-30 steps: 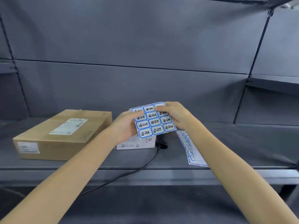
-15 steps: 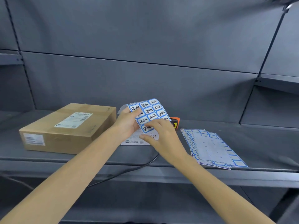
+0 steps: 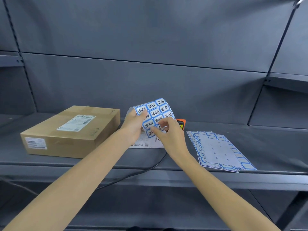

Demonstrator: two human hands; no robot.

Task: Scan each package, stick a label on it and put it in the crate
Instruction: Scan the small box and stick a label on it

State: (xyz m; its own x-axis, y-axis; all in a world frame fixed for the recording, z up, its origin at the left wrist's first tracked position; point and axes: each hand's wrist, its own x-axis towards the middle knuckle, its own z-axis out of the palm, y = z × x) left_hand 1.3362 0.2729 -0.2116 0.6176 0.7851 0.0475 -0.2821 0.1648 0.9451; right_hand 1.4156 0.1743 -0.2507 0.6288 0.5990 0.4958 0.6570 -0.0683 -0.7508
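centre of frame: your left hand grips the label sheet; your right hand pinches one label at its lower edge. the package sits centre-left on the shelf.

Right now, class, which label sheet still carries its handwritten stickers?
The label sheet held up in both hands; the flat sheets on the shelf are peeled, with only blue borders left.

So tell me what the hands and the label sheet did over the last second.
The right hand left the label sheet's top edge and came down to its lower edge, where its fingertips now pick at a label. The left hand kept holding the sheet, which curled back. The box, the white package and the used sheets stayed on the shelf.
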